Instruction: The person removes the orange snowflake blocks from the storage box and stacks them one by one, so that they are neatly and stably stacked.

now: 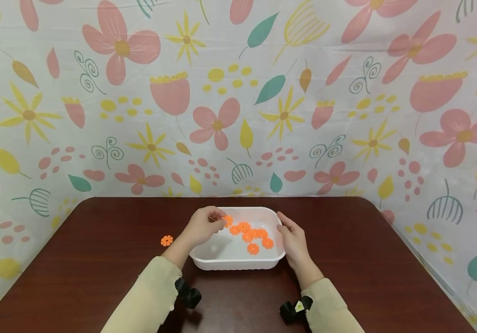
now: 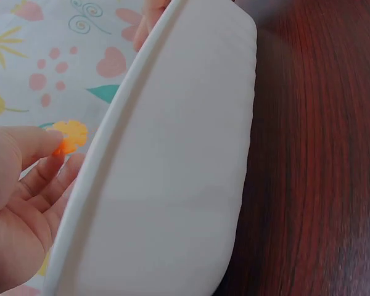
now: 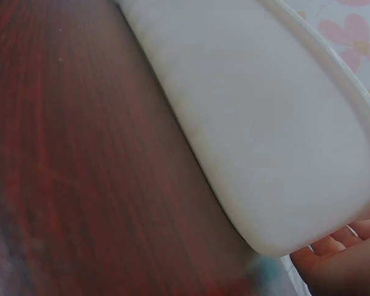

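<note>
Over the left part of a white plastic basin (image 1: 234, 265), my left hand (image 1: 201, 227) pinches an orange flower-shaped plastic piece (image 2: 73, 134) between thumb and fingertips. My right hand (image 1: 294, 241) grips the basin's right end, with the thumb at the rim and fingers along the outside. Several similar orange pieces (image 1: 253, 249) lie inside the basin, mostly toward the right and back. From the right wrist view, curled fingers (image 3: 327, 245) show against the basin's outer wall.
One more orange flower-shaped piece (image 1: 166, 240) lies on the dark wooden table (image 1: 109, 259), left of the basin and close to my left wrist. A flower-patterned cloth (image 1: 221, 115) hangs behind the table's back edge. Black wrist cameras (image 1: 188, 293) sit beneath both wrists.
</note>
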`<state>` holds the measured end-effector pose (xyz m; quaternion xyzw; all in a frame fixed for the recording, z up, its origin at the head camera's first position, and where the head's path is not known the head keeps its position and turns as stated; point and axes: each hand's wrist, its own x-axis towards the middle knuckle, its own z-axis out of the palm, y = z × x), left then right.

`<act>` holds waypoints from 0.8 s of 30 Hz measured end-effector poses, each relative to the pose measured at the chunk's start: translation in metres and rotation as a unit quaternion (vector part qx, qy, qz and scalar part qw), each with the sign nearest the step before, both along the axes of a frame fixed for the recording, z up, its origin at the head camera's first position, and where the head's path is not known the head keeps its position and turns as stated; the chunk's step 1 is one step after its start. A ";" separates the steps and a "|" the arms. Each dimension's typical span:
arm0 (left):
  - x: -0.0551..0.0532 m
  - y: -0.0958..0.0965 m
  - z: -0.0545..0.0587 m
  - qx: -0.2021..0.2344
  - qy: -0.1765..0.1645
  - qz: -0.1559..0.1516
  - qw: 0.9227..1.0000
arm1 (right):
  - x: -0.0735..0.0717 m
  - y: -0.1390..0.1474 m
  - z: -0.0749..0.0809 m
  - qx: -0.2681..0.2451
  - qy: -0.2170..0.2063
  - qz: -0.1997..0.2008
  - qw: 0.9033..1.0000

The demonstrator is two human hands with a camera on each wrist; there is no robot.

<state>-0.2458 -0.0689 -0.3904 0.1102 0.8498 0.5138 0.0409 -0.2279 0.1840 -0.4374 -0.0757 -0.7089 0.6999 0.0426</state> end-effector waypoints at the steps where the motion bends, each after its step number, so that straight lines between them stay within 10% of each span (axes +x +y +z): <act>1: 0.000 -0.002 0.000 0.006 -0.004 0.001 1.000 | 0.000 0.000 0.000 0.000 -0.001 0.000 1.000; 24: 0.005 -0.037 0.004 0.046 0.032 0.057 0.997 | -0.002 0.001 -0.001 0.007 -0.012 -0.005 1.000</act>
